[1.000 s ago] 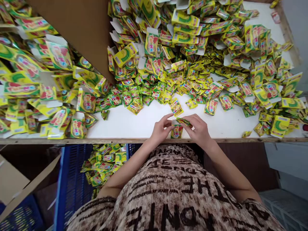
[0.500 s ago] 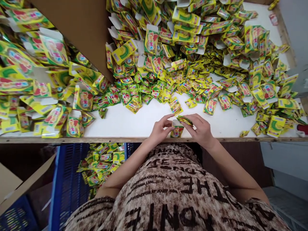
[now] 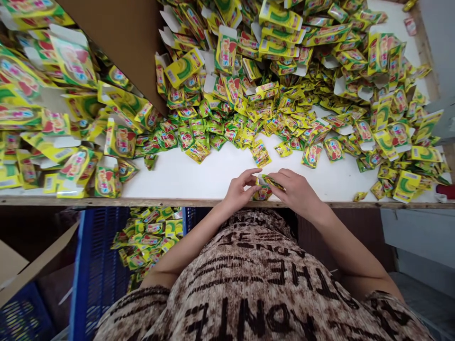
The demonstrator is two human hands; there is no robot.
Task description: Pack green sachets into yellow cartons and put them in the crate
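Note:
Near the table's front edge, my left hand grips a small candy box by its left side, thumb and fingers closed on it. The box is green and yellow with red fruit print, and its white top flap stands up. My right hand is closed on a small yellow-green candy packet, held at the mouth of the box. How far the packet is inside is hidden by my right fingers. Just beyond my hands lies a yellow packet on the white tabletop.
Heaped packets and open-flapped boxes cover the back of the table. More boxes pile up at left, beside a brown cardboard panel. Below the wooden edge, a blue crate stands by filled boxes.
My right hand has brought the packet lower, against the box's opening, and its fingers now cover more of the box. My left hand stays on the box. The view has shifted slightly.

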